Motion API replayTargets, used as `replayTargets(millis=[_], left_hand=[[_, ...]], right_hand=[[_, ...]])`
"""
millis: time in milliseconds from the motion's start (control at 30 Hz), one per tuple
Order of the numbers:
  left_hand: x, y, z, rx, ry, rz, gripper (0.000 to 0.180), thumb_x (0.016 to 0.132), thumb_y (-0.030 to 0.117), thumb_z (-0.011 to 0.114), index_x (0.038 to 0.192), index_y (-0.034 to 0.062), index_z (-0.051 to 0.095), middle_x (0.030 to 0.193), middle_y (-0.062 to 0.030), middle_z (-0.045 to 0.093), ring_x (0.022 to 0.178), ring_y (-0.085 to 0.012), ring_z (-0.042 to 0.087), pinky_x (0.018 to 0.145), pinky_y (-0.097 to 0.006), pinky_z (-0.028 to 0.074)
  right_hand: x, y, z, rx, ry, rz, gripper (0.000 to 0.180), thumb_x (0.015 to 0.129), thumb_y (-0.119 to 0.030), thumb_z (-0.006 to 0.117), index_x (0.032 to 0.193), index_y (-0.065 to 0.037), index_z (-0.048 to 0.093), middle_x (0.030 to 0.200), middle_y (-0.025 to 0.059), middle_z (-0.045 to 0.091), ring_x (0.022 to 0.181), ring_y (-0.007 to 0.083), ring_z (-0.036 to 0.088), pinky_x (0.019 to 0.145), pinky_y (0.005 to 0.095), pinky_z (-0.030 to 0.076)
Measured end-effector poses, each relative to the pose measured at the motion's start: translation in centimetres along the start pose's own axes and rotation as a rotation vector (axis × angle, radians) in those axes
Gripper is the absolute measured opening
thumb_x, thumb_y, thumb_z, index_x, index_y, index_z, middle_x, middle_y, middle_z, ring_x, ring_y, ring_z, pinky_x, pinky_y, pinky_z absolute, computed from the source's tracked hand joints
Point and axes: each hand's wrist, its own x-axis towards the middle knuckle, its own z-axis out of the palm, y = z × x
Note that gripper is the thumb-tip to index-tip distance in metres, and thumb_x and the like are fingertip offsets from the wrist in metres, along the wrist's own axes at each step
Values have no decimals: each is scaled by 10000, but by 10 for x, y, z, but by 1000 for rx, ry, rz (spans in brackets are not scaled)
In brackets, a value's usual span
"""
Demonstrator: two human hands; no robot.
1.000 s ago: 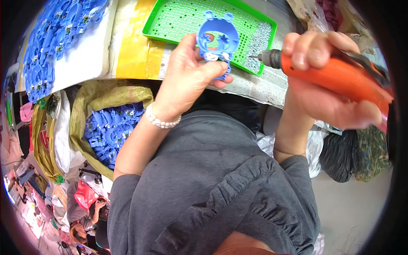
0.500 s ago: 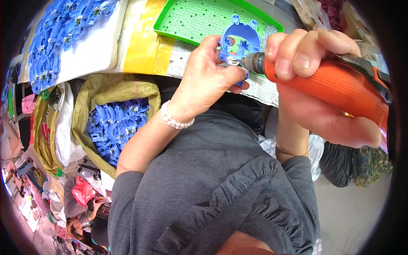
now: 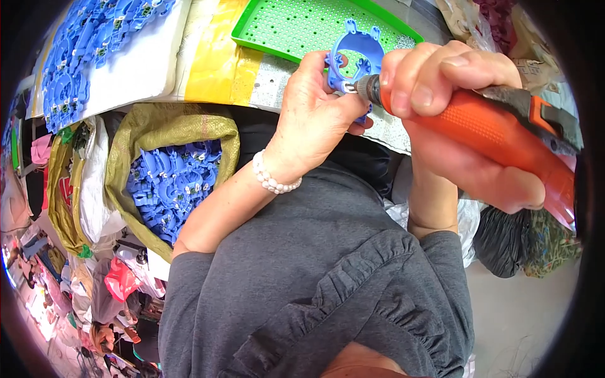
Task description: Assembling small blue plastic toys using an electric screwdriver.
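Observation:
My left hand (image 3: 315,113) grips a blue ring-shaped plastic housing (image 3: 358,45) by its lower side, with the thumb across the near edge. In my right hand (image 3: 447,94) is an orange electric screwdriver (image 3: 498,123), its fingers wrapped around the body. The tool lies sideways, and its dark metal nose (image 3: 370,89) meets a small pale fitting low on the housing. My thumb and the nose hide the exact contact point. Just beyond the housing lies a green perforated tray (image 3: 296,31).
Many blue housings (image 3: 94,44) lie on a white board (image 3: 135,72) at the far left. An open olive woven sack (image 3: 129,142) beside my left arm holds more blue parts (image 3: 173,189). A black plastic bag (image 3: 501,242) sits to the right. Another person (image 3: 104,337) is at lower left.
The screwdriver and my right hand have shifted slightly left, bringing the nose closer over the housing's fitting. My left wrist has moved a little right; the housing is still in hand.

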Motion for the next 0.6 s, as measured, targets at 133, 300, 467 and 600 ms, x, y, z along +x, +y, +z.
replayTargets(millis=[133, 300, 467, 600], left_hand=[[-1, 4, -8, 26, -16, -10, 351, 744, -39, 613, 1049, -46, 439, 838, -108, 608, 597, -140, 623, 511, -249, 523], [-3, 12, -17, 78, -56, 66, 441, 755, -4, 616, 1137, -51, 400, 882, -136, 618, 640, -169, 651, 551, -277, 543], [-29, 4, -55, 45, 66, 225, 439, 694, 15, 633, 1088, -17, 442, 838, -120, 600, 601, -167, 639, 505, -306, 523], [-70, 26, -113, 179, 219, 197, 553, 776, 1, 660, 1265, 30, 404, 1038, -102, 595, 688, -173, 658, 565, -249, 559]], right_hand=[[-8, 14, 11, 124, 191, -59, 976, 648, -815, 573, 1226, -32, 506, 908, 53, 550, 774, 190, 516, 737, 353, 378], [-24, -13, 19, 76, 710, -42, 915, 516, -898, 550, 939, -86, 558, 733, -11, 466, 623, 134, 416, 667, 343, 302], [-23, -6, 19, 94, 714, -29, 852, 562, -858, 548, 944, -97, 568, 723, 0, 440, 635, 139, 406, 683, 351, 302], [-24, -2, 13, 122, 654, -12, 826, 615, -799, 571, 1040, -92, 593, 752, 21, 454, 669, 149, 421, 701, 357, 307]])
